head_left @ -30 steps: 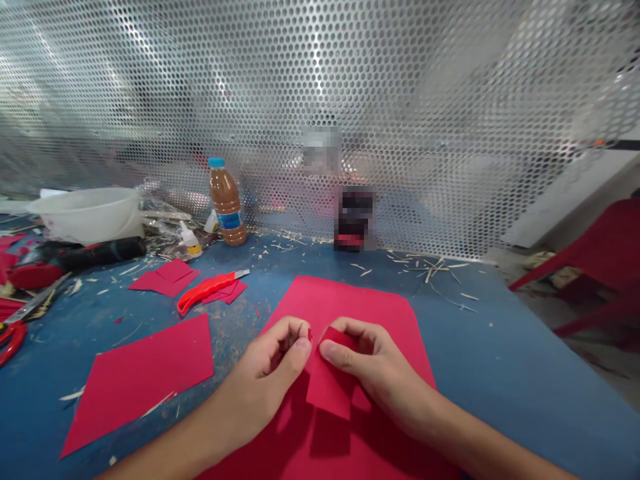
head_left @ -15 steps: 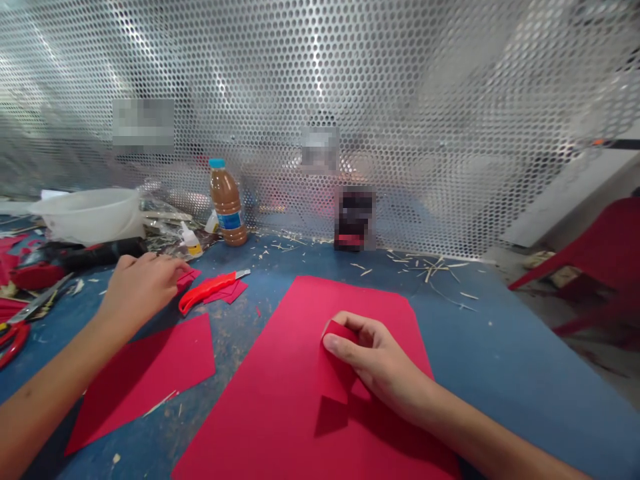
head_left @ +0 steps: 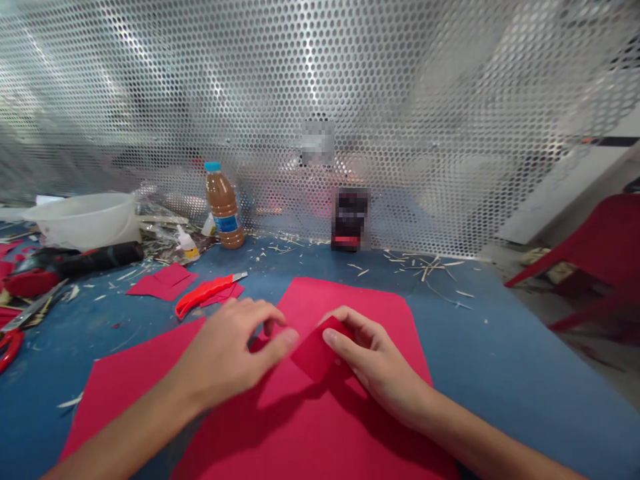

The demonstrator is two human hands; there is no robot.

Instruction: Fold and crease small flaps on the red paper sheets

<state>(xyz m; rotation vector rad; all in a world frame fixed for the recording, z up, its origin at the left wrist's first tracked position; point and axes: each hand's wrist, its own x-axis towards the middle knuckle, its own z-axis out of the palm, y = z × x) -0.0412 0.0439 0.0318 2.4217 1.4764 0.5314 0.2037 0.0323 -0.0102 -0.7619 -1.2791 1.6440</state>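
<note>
Between the thumb and fingers of my right hand (head_left: 383,357) is a small square piece of red paper (head_left: 316,352), pinched over a large red sheet (head_left: 320,433). My left hand (head_left: 245,347) hovers just left of that piece, its thumb and forefinger apart and nothing visible between them. Whether the left thumb touches the paper's edge, I cannot tell. Under my left forearm lies a second red sheet (head_left: 135,363). Beyond the left hand rests an orange-red utility knife (head_left: 207,293) on some small red paper pieces, with another group of red pieces (head_left: 163,281) beside it.
A brown drink bottle (head_left: 224,207), a small glue bottle (head_left: 187,244) and a white basin (head_left: 85,220) stand at the back left. Red-handled scissors (head_left: 13,343) and a black-and-red power tool (head_left: 75,265) lie left. A perforated metal panel (head_left: 425,133) borders the blue table (head_left: 480,373).
My left hand has come right and nearer from the small red pieces to beside my right hand. The right hand still pinches its paper, which now tilts differently.
</note>
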